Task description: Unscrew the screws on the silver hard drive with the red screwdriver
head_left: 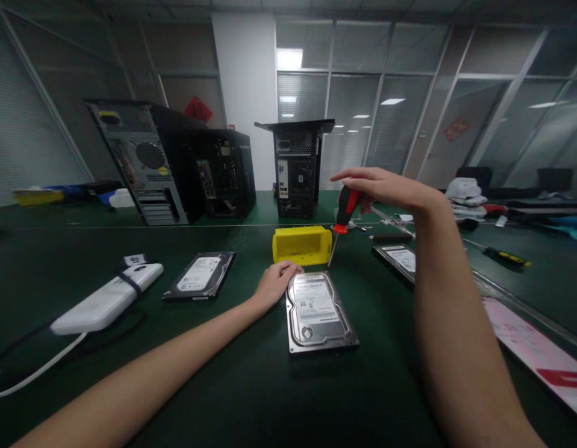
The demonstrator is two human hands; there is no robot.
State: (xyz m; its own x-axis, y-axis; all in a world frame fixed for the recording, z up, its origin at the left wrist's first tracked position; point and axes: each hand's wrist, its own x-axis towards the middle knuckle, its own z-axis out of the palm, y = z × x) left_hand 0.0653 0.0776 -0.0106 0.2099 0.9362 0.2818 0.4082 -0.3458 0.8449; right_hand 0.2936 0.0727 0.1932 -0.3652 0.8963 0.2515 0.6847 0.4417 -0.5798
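Note:
A silver hard drive (316,311) lies label up on the green table in front of me. My left hand (275,283) rests at its far left corner, fingers close together against the edge. My right hand (370,190) is closed round the top of a red and black screwdriver (347,208). The screwdriver leans slightly, with its shaft pointing down and its tip by the drive's far right corner; whether the tip touches a screw is too small to tell. Just behind the drive sits a yellow plastic bin (302,246), its opening facing me.
Left of me lie another hard drive (199,274) and a white power strip (108,298) with cables. A third drive (398,258) is partly behind my right forearm. Farther right is a yellow and black screwdriver (505,256). Computer cases (297,168) stand at the back.

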